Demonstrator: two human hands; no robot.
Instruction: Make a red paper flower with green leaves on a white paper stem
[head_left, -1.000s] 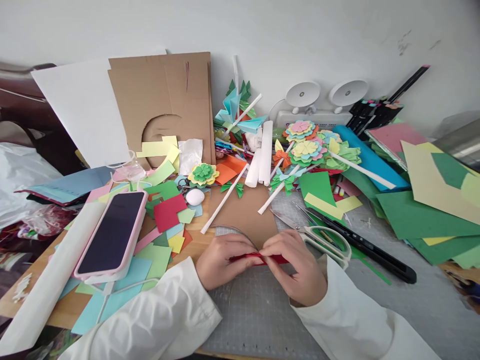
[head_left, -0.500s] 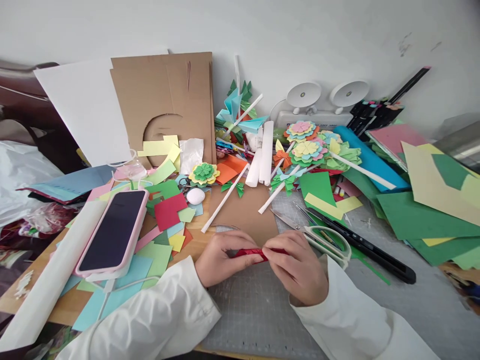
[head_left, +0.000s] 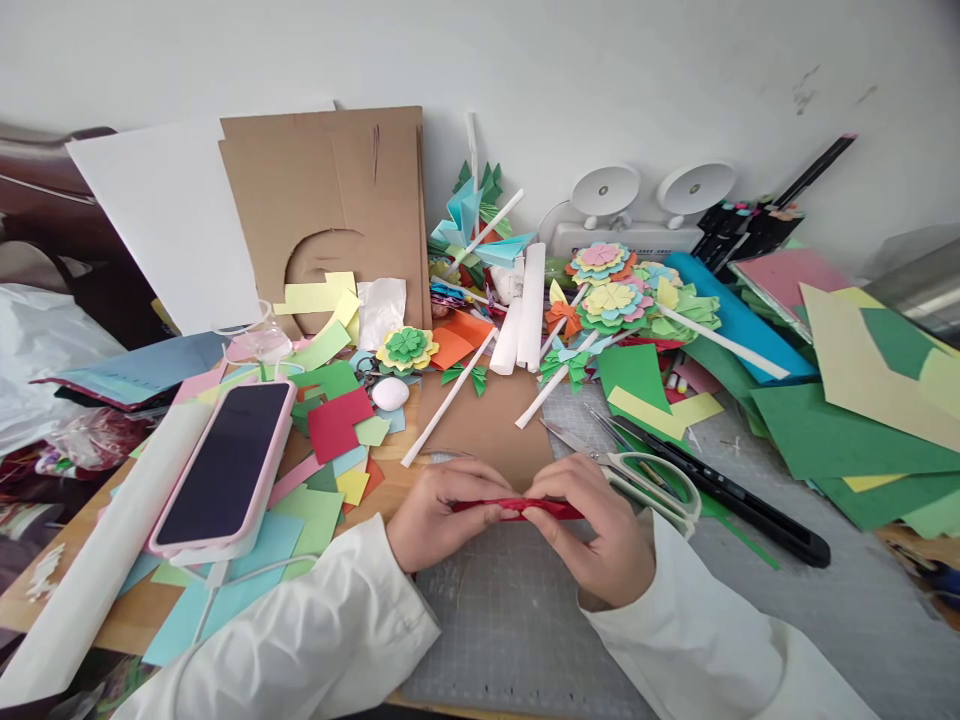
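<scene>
My left hand (head_left: 439, 512) and my right hand (head_left: 596, 530) meet low in the middle of the view, both pinched on a narrow folded strip of red paper (head_left: 517, 508). The strip lies almost flat between my fingertips, just above the grey cutting mat (head_left: 517, 620). Both wrists wear white sleeves. White-handled scissors (head_left: 637, 475) lie right beside my right hand, and a brown cardboard piece (head_left: 487, 425) lies just beyond my fingers.
A phone in a pink case (head_left: 225, 465) rests on coloured paper scraps at the left. Paper flowers (head_left: 611, 290), white paper rolls (head_left: 523, 310) and a black knife (head_left: 735, 495) lie behind and to the right. Cardboard sheets (head_left: 330, 200) lean on the wall. Green and yellow sheets (head_left: 855, 410) are piled at right.
My fingers have shifted along the red strip, which now lies flatter and longer between both hands. Nothing else on the table moved.
</scene>
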